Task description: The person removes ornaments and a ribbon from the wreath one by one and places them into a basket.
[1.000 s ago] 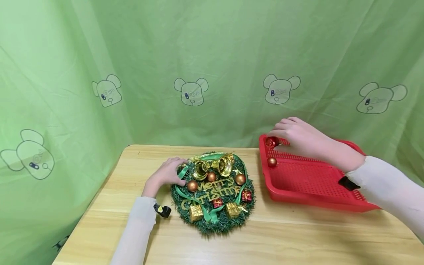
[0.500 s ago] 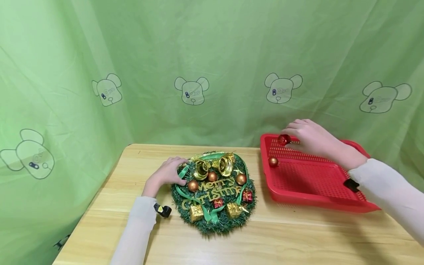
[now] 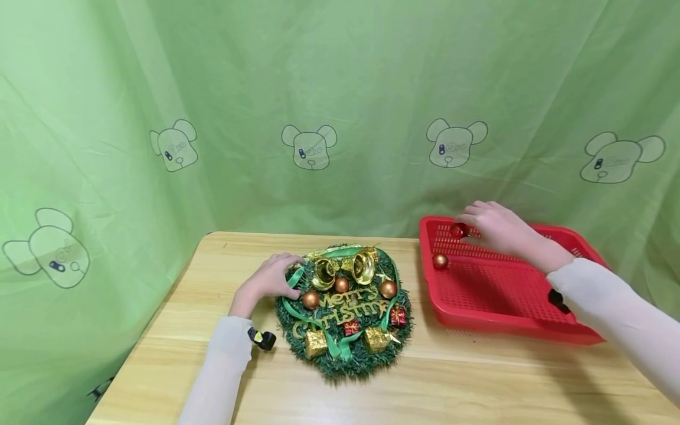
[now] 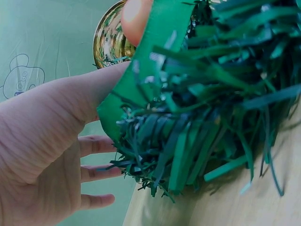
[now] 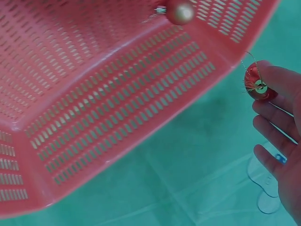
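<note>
A green tinsel Christmas wreath (image 3: 347, 360) lies on the table, decorated with gold bells (image 3: 363, 267), copper baubles (image 3: 310, 300), small gift boxes, green ribbon (image 4: 164, 28) and "Merry Christmas" lettering. My left hand (image 3: 269, 278) grips its left edge; in the left wrist view the thumb goes behind the ribbon and the other fingers reach past the tinsel. Over the back left of a red plastic basket (image 3: 510, 321), my right hand (image 3: 496, 227) pinches a shiny red bauble (image 5: 258, 82) between thumb and fingers. A gold loop of thread sticks out of its cap.
One copper bauble (image 3: 440, 261) lies in the basket near its left wall. The wooden table (image 3: 451, 383) ends at a green curtain (image 3: 366, 195) at the back and left. The basket's rim stands above the table, right of the wreath.
My right hand has moved right with the red bauble, from the basket's left corner to above its back wall, and now sits slightly lower. The left hand stays at the wreath.
</note>
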